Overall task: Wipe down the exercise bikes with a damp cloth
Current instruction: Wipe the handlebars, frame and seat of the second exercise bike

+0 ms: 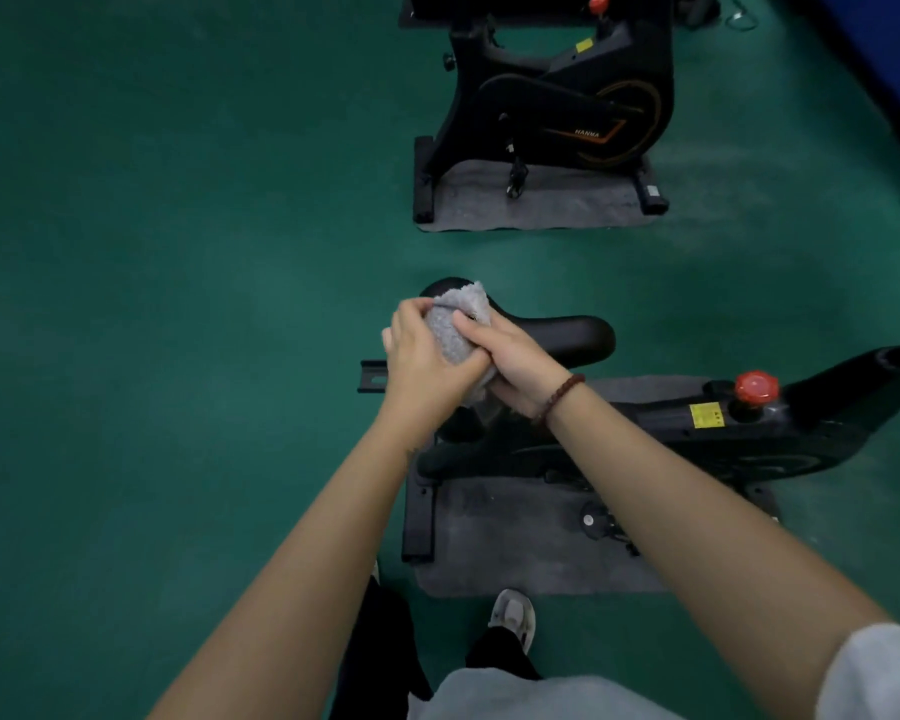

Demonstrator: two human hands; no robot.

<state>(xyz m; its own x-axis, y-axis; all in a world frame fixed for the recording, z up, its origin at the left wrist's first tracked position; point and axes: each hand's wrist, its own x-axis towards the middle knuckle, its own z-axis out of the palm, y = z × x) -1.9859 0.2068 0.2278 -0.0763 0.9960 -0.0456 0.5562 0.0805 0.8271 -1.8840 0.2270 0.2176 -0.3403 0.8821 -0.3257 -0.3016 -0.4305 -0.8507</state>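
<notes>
A black exercise bike [697, 423] stands right in front of me, its black saddle [562, 337] pointing right. A bunched grey fluffy cloth [453, 330] rests on the wide rear end of the saddle. My left hand [427, 356] and my right hand [510, 363] both grip the cloth, pressed close together over the saddle's back part. A bead bracelet circles my right wrist. The bike's red knob [756, 387] sits on the frame to the right of my hands.
A second black exercise bike [557, 106] stands farther ahead on a grey mat [541, 205]. The near bike rests on its own grey mat [515, 543]. Green floor spreads to the left. My shoe [513, 615] is by the near mat's front edge.
</notes>
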